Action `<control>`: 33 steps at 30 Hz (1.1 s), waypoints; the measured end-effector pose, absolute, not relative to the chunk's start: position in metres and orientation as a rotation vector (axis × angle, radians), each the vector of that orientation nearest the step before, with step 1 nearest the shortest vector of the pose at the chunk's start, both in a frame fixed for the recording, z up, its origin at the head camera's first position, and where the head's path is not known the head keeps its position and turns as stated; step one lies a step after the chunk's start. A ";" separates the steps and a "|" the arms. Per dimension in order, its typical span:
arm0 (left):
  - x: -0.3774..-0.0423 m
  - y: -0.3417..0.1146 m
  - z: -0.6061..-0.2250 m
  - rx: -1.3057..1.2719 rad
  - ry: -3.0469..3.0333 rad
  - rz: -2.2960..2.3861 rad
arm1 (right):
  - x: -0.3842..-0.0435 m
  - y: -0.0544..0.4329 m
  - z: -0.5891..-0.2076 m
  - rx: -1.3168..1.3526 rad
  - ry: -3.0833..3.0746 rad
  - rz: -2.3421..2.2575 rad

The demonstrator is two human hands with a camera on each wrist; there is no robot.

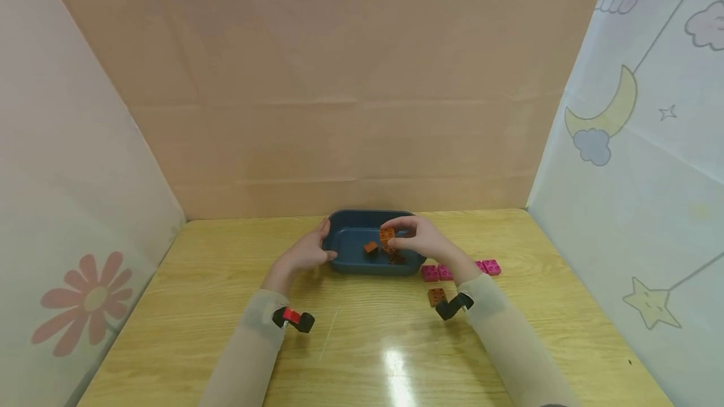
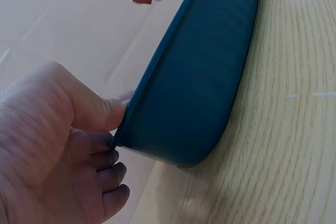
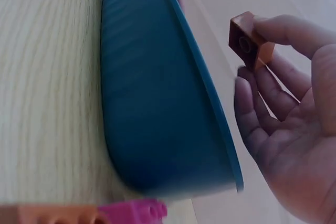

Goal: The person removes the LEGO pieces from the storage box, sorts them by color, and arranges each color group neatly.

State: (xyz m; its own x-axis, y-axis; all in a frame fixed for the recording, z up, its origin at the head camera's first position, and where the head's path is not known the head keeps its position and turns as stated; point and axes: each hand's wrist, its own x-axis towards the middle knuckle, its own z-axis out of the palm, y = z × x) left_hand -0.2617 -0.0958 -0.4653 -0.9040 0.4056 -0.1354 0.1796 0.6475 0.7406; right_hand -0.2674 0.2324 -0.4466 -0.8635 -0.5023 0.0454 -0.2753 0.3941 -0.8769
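A blue plastic tub (image 1: pixel 351 265) stands at the back of the table. My left hand (image 1: pixel 303 251) grips its left end, and in the left wrist view the thumb and fingers (image 2: pixel 111 177) pinch the rim. Over the tub's right part my right hand (image 1: pixel 421 238) holds an orange-brown building block (image 1: pixel 387 234) between thumb and fingers. The right wrist view shows the hollow underside of that block (image 3: pixel 247 40). Inside the tub lie another small orange-brown block (image 1: pixel 370 247) and darker brown blocks (image 1: pixel 397 259), partly hidden below the right hand.
A row of pink blocks (image 1: pixel 492 267) lies right of the tub, partly covered by the right forearm. A brown block (image 1: pixel 437 296) sits in front of the row, near the right wrist camera. Papered walls stand behind and at both sides of the wooden table (image 1: pixel 226 269).
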 end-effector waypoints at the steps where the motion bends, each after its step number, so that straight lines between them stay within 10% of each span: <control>1: -0.261 -0.096 -0.465 0.471 2.576 1.117 | -0.265 0.236 -0.447 -0.690 2.428 -1.464; 33: -0.261 -0.099 -0.465 0.481 2.555 1.152 | -0.195 0.344 -0.475 -0.530 2.441 -1.566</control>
